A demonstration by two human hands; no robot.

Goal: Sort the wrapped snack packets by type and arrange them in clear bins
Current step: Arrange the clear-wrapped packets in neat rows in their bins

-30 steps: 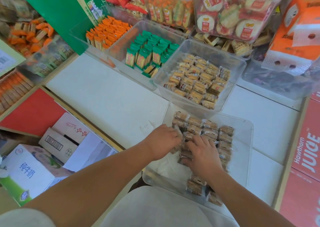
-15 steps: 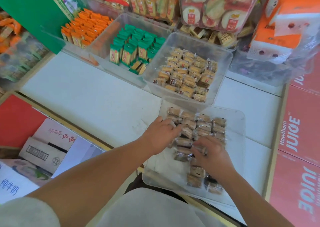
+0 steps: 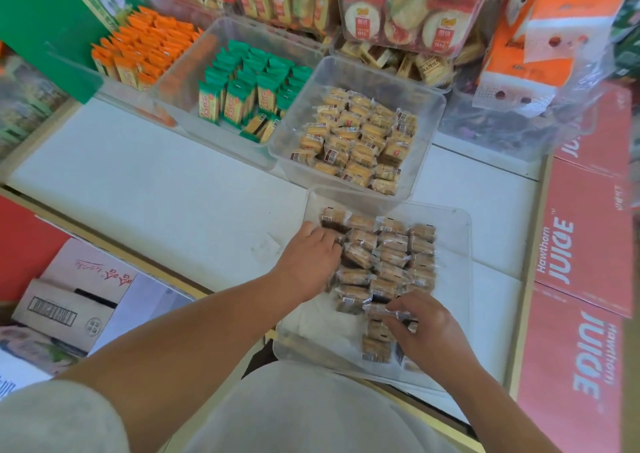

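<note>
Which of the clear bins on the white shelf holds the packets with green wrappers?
The far bin between two others: its green packets stand upright, with orange packets in the bin to its left and tan packets to its right.

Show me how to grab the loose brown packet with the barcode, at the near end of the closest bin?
Come straight down and pinch the loose packet across its two side edges. It seems to lie flat, and the bare floor of the closest bin on its left leaves room for a thumb; the right hand crowds its other side.
</note>
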